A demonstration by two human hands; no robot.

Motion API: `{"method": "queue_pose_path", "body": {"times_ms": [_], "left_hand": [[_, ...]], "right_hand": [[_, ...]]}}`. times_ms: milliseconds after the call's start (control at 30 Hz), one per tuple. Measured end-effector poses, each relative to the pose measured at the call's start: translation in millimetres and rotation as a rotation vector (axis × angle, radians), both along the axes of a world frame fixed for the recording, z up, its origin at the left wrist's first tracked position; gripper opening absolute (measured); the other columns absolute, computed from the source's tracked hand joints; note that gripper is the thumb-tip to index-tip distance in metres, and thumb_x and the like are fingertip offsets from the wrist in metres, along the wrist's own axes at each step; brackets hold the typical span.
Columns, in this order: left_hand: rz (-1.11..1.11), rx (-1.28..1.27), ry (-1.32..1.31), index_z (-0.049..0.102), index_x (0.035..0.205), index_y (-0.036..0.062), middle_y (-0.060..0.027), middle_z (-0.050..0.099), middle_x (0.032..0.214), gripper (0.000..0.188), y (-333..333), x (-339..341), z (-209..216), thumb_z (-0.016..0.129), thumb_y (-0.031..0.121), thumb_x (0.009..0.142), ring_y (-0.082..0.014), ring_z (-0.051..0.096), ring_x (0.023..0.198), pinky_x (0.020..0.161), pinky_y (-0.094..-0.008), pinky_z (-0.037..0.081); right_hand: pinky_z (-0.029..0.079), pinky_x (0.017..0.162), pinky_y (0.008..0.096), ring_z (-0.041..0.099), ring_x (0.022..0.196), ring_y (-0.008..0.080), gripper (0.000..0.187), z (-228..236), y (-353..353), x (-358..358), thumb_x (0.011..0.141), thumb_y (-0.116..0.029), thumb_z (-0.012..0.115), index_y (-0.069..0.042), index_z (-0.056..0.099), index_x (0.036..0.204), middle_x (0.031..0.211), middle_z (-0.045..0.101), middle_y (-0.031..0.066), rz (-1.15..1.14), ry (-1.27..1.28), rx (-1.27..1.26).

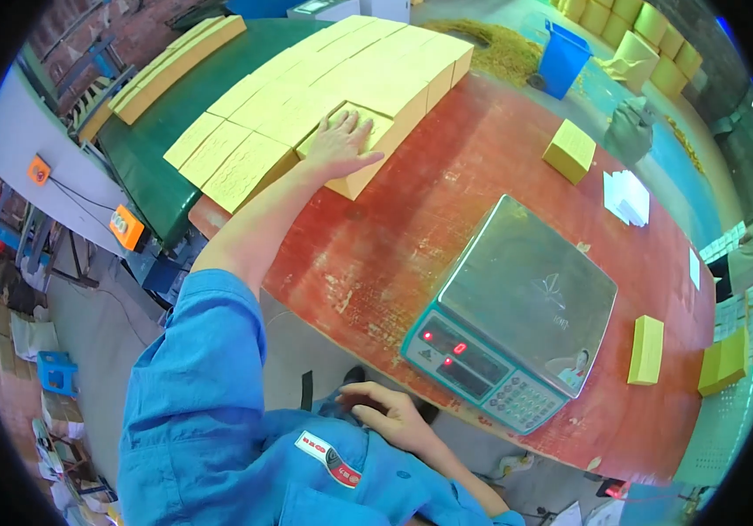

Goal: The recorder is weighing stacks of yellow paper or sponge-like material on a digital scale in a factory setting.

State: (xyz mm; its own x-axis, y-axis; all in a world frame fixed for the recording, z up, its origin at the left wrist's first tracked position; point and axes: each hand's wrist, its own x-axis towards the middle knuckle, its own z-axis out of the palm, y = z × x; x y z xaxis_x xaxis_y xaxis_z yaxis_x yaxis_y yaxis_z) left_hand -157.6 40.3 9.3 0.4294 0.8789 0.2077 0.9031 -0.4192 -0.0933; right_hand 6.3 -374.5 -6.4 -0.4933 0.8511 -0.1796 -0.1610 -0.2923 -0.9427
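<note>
At 6 o'clock the right hand (394,421) is held loosely curled (whether anything is gripped cannot be told). At 4 o'clock a scale (525,289) is set on the worktop (363,280). Beyond, at 12 o'clock, a recessed yellow block (382,131) is touched by the left hand (341,145), its grip spread open. Pressure is probably best kept even, lest neighbouring blocks (249,162) be shifted.

Place: workshop or small factory floor, production and packing type. Evidence: yellow blocks (333,74) massed in rows, alike in shape; worn red table (350,272), paint scuffed; digital scale (525,289) on it; green belt-like surface (135,153) beside orange switch box (126,228). Beyond: loose brownish heap (486,42) on floor, blue bin (563,60), stacked yellow rolls (651,24). Wearer in blue work shirt (188,377).
</note>
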Motion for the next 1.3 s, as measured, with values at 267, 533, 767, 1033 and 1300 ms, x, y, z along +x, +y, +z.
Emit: {"method": "queue_pose_path", "body": {"times_ms": [267,533,767,1033,1300], "left_hand": [[-0.346,-0.112,-0.09,0.035,0.147,0.0115,-0.0183,0.031,0.152,0.081,-107.7,-31.5,7.6,0.057,0.053,0.081,-0.0352,0.024,0.143,0.115,-0.0528,0.019],[-0.273,-0.204,-0.161,0.043,0.142,0.0106,-0.0166,0.037,0.149,0.08,-302.5,-61.9,48.1,0.066,0.039,0.071,-0.0377,0.032,0.138,0.113,-0.0516,0.024],[0.136,-0.799,-1.592,0.045,0.139,0.0046,-0.0137,0.051,0.138,0.064,-340.7,-84.8,26.1,0.057,0.036,0.085,-0.0291,0.049,0.126,0.106,-0.0413,0.038],[-0.189,-1.261,-2.29,0.046,0.138,0.0047,-0.0158,0.053,0.135,0.062,-334.9,97.6,73.0,0.039,0.048,0.093,-0.0299,0.052,0.124,0.105,-0.0496,0.041],[-0.371,-1.927,-2.543,0.039,0.143,0.0059,-0.017,0.045,0.142,0.081,-302.8,236.5,37.9,0.028,0.068,0.093,-0.0331,0.044,0.131,0.111,-0.0509,0.033]], "right_hand": [[0.046,0.093,0.0345,0.058,0.112,0.0196,0.049,-113.6,19.5,-67.3,0.094,-0.018,0.057,-0.003,0.043,0.138,0.129,0.056,0.01,-0.132,0.38,-0.522],[0.028,0.109,0.0388,0.035,0.136,0.0188,0.072,-108.9,31.2,-92.8,0.088,-0.024,0.063,-0.011,0.027,0.149,0.151,0.034,0.0058,-0.169,0.824,-0.549],[0.022,0.115,0.0426,0.023,0.144,0.03,0.075,-22.9,-2.2,-50.6,0.092,-0.032,0.06,-0.01,0.022,0.152,0.155,0.026,0.0158,-0.224,0.026,0.257],[0.028,0.111,0.0527,0.03,0.136,0.0458,0.084,114.4,-14.0,74.0,0.073,-0.026,0.076,-0.011,0.038,0.146,0.151,0.031,0.0212,-0.776,-1.005,0.989],[0.034,0.108,0.0508,0.039,0.13,0.0417,0.066,135.3,28.6,183.8,0.077,-0.014,0.071,-0.01,0.046,0.138,0.14,0.045,0.0182,-0.911,-1.32,0.797]]}}
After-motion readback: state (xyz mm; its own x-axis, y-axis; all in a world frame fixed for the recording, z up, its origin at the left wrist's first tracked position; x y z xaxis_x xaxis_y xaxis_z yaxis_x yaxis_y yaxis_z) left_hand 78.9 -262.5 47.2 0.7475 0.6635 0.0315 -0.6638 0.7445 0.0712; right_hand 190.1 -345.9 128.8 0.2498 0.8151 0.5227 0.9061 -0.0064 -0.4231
